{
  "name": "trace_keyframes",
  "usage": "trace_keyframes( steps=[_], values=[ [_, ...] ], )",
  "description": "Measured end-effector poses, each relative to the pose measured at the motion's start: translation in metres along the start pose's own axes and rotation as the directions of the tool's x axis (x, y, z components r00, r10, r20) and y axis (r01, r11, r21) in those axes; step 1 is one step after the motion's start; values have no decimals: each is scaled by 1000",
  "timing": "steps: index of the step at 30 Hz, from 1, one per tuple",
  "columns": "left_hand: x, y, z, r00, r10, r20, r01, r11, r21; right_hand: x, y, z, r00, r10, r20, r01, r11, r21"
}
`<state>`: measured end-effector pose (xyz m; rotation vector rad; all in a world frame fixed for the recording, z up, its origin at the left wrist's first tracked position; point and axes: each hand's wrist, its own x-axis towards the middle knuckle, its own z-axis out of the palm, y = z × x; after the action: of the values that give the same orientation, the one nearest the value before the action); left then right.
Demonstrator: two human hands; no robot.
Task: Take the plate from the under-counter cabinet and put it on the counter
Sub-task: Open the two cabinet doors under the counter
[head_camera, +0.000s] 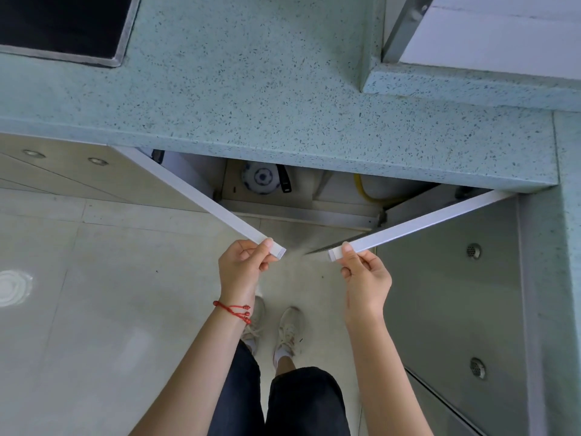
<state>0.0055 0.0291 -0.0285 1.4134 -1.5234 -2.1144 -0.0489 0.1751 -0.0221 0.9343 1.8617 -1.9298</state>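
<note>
Left hand (243, 265): fingers (262, 248) pinched on the top corner of the left door (201, 193), thumb on top of the edge; a red cord bracelet (235, 311) on the wrist.
Right hand (366, 278): fingers (361, 259) pinched on the top corner of the right door (421, 220), thumb on the edge.
Doors: both swung out toward the person, their free corners near each other but apart, so the cabinet stands open between them.
Plate (261, 179): white with a blue pattern, inside the cabinet on its floor, toward the left, partly hidden under the tabletop's front edge; no hand touches it.
Beside the plate: a black handle (284, 180) just to its right, touching or overlapping its rim; which, I cannot tell.
Yellow hose (364, 190): further right in the cabinet, well apart from the plate.
Tabletop (267, 99): speckled blue-green, with a dark hob (63, 23) set in at far left.
Floor (94, 294): pale tiles; the person's shoes (287, 332) below the hands.
</note>
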Motion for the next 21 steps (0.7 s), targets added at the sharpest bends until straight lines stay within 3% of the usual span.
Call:
trace_keyframes(
  steps=[21],
  values=[
    [-11, -18, -98, 996, -2, 94, -20, 973, 232, -24, 12, -91, 990, -80, 116, 105, 969, -225]
  ],
)
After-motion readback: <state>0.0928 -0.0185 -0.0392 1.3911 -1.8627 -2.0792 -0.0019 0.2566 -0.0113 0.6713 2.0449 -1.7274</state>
